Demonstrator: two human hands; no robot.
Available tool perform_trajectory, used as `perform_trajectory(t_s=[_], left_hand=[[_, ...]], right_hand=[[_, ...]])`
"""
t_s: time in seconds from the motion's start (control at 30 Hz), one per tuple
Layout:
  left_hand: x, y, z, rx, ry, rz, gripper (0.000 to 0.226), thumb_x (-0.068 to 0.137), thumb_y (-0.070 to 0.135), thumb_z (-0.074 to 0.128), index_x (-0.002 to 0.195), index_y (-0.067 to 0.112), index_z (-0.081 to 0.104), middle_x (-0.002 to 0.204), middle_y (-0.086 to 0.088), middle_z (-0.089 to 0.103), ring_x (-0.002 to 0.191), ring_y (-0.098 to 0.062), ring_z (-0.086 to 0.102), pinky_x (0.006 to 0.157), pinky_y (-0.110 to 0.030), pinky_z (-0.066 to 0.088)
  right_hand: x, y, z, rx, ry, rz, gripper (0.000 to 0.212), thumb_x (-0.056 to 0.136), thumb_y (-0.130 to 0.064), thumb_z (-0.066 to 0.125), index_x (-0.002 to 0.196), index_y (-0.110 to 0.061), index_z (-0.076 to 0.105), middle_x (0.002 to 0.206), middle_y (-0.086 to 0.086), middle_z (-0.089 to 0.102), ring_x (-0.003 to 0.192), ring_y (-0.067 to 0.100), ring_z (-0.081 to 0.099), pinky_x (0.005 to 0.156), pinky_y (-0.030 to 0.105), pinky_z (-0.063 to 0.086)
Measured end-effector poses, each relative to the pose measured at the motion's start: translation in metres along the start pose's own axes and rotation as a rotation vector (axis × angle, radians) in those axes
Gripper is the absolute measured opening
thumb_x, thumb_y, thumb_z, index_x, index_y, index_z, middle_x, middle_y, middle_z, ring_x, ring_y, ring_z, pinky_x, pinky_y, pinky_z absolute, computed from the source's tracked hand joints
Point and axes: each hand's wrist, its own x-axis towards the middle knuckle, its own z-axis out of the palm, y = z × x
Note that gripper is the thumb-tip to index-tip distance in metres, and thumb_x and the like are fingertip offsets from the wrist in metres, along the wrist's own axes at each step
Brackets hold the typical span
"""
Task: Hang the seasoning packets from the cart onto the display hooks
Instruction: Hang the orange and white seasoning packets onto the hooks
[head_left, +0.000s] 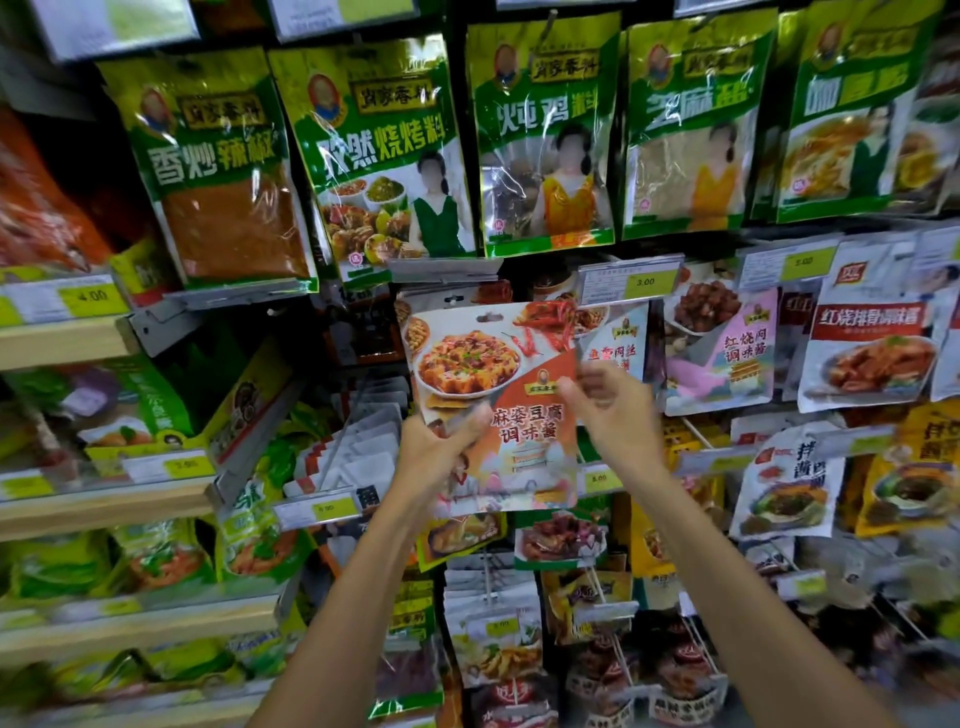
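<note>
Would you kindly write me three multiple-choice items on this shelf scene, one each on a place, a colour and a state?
1. Where is the tofu packet?
A. Lying on a wooden shelf
B. Held up just below the top-row packets
C. Inside a cart

2. Which colour dominates the top-row packets?
A. Green
B. Blue
C. Black

3. What is the left hand doing?
A. Hanging open
B. Gripping the tofu packet
C. Pointing at a price tag

Answers: 1 B, the packet is raised in front of the display, under that row. 2 A, their headers and borders are green. 3 B, its thumb lies over the packet's lower left part.
</note>
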Motion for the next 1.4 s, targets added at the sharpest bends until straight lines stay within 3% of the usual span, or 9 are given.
perform_trajectory(t_s=[0.1,0.17,0.23,0.37,0.53,0.8,1.07,1.2,1.4], left_hand=[[0.007,-0.006,-0.009,-0.035,0.019,-0.052,0.051,0.066,0.048,0.077,0.059,0.007,0.049,0.04,-0.004,0.042,0.028,-0.014,0.037,0.033,-0.021,0.032],[0.014,-0.008,-0.014,-0.047,0.035,-0.068,0.049,0.067,0.046,0.077,0.061,0.006,0.05,0.041,-0.005,0.042,0.029,-0.014,0.037,0.032,-0.022,0.031],[0.021,-0.008,-0.016,-0.056,0.043,-0.07,0.048,0.067,0.044,0.078,0.054,0.008,0.049,0.039,-0.004,0.043,0.028,-0.014,0.037,0.031,-0.023,0.031],[0.037,-0.005,-0.017,-0.068,0.051,-0.073,0.041,0.062,0.045,0.079,0.046,0.018,0.053,0.039,-0.003,0.046,0.028,-0.014,0.039,0.033,-0.021,0.032],[0.055,-0.012,-0.019,-0.057,0.074,-0.083,0.04,0.068,0.044,0.08,0.044,0.023,0.055,0.04,-0.003,0.047,0.031,-0.015,0.041,0.036,-0.023,0.034],[0.069,-0.022,-0.016,-0.033,0.049,-0.121,0.055,0.053,0.056,0.079,0.06,0.007,0.056,0.039,-0.001,0.047,0.032,-0.013,0.044,0.036,-0.022,0.036],[0.085,-0.031,-0.018,-0.017,0.054,-0.159,0.043,0.075,0.043,0.077,0.075,0.004,0.06,0.039,0.0,0.044,0.037,-0.016,0.044,0.037,-0.025,0.039],[0.078,-0.03,-0.019,0.03,0.06,-0.081,0.063,0.062,0.056,0.076,0.083,-0.002,0.065,0.048,-0.004,0.052,0.038,-0.016,0.046,0.043,-0.03,0.039],[0.061,-0.033,-0.021,0.034,0.022,-0.042,0.045,0.07,0.044,0.078,0.07,0.001,0.065,0.043,-0.003,0.052,0.033,-0.014,0.044,0.035,-0.024,0.034]], right_hand=[[0.015,-0.002,-0.021,-0.34,0.359,-0.408,0.02,0.097,-0.015,0.054,0.111,-0.003,0.062,0.105,0.01,0.063,0.101,0.023,0.055,0.087,0.033,0.045],[0.033,-0.005,-0.029,-0.518,0.448,-0.6,0.024,0.097,-0.011,0.052,0.116,0.001,0.06,0.112,0.017,0.062,0.108,0.024,0.048,0.093,0.035,0.039],[0.051,-0.011,-0.031,-0.595,0.481,-0.664,0.029,0.098,-0.012,0.049,0.122,0.001,0.058,0.12,0.018,0.059,0.116,0.026,0.046,0.101,0.038,0.037],[0.078,-0.011,-0.031,-0.709,0.483,-0.717,0.034,0.099,-0.014,0.045,0.126,0.003,0.055,0.126,0.02,0.057,0.122,0.023,0.038,0.107,0.043,0.038],[0.093,0.001,-0.027,-0.724,0.484,-0.77,0.032,0.1,-0.013,0.044,0.121,0.006,0.058,0.121,0.022,0.06,0.116,0.033,0.051,0.105,0.045,0.039],[0.1,0.01,-0.023,-0.738,0.562,-0.843,0.029,0.098,-0.013,0.054,0.119,0.007,0.06,0.115,0.022,0.064,0.113,0.03,0.052,0.102,0.048,0.044],[0.097,0.011,-0.023,-0.732,0.528,-0.815,0.034,0.097,-0.015,0.055,0.124,0.005,0.058,0.123,0.021,0.062,0.119,0.035,0.054,0.106,0.047,0.042],[0.096,0.011,-0.023,-0.727,0.52,-0.808,0.035,0.097,-0.015,0.055,0.125,0.005,0.057,0.125,0.02,0.061,0.121,0.035,0.054,0.107,0.047,0.041],[0.095,0.01,-0.02,-0.717,0.526,-0.783,0.036,0.098,-0.016,0.054,0.125,0.007,0.057,0.125,0.021,0.06,0.121,0.037,0.054,0.106,0.049,0.041]])
